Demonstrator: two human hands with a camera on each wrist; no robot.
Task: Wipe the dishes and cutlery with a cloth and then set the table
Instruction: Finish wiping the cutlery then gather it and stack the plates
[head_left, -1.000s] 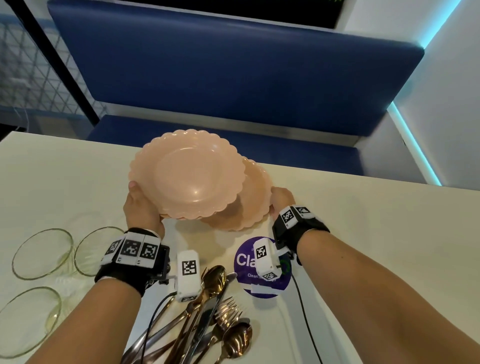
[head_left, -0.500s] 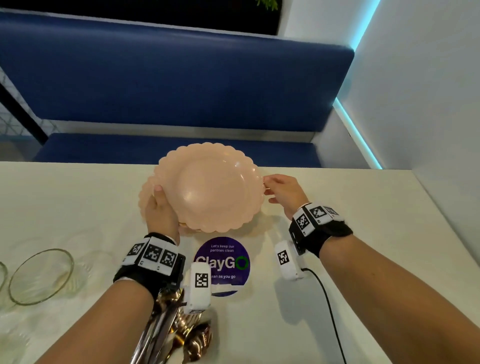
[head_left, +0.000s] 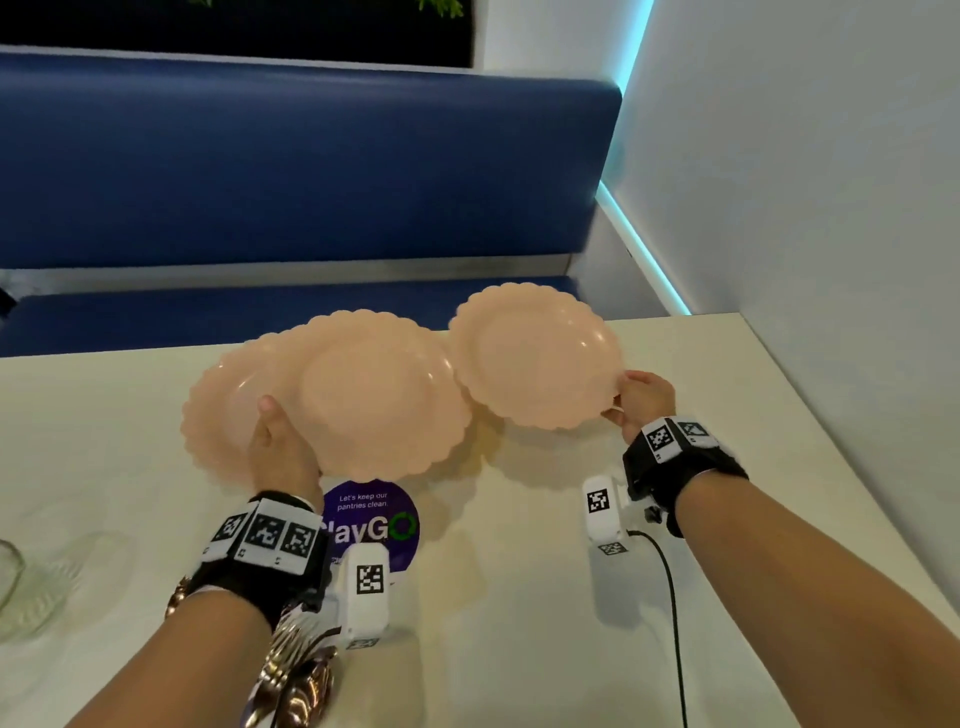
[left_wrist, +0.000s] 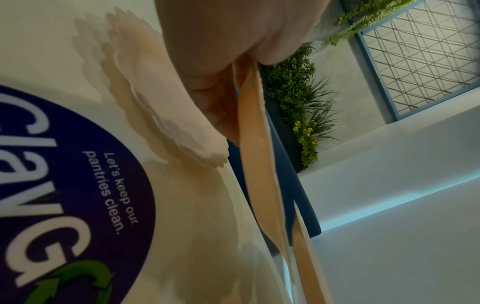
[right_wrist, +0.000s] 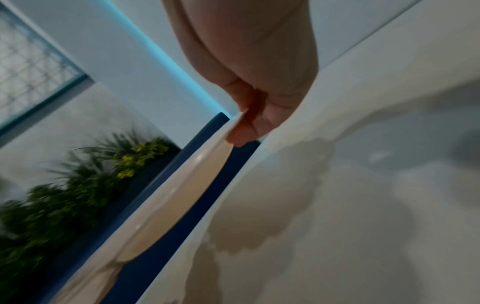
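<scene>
Head view, right hand (head_left: 641, 397): pinches the near rim of one pink scalloped plate (head_left: 535, 356), thumb above, fingers beneath; plate held clear of the white table (head_left: 519, 597), near its far right corner
Left hand (head_left: 280, 452): grips two more plates, thumb on top; upper plate (head_left: 379, 395) overlapping a lower plate (head_left: 223, 405); the left wrist view shows fingers under the rims
Cutlery (head_left: 293, 680): metal pieces bunched beneath the left forearm; number cannot be told
Glass bowl (head_left: 8, 571): at the left edge, mostly cropped
Sticker (head_left: 371, 522): round, purple, on the table just behind the left-hand plates
Cloth: none in view
Risk: the rim pinch is shallow, so the single plate could tilt and slip; the two overlapped plates, held by one hand, could slide apart
Count: plates, three; hands, two; bowls in view, one
</scene>
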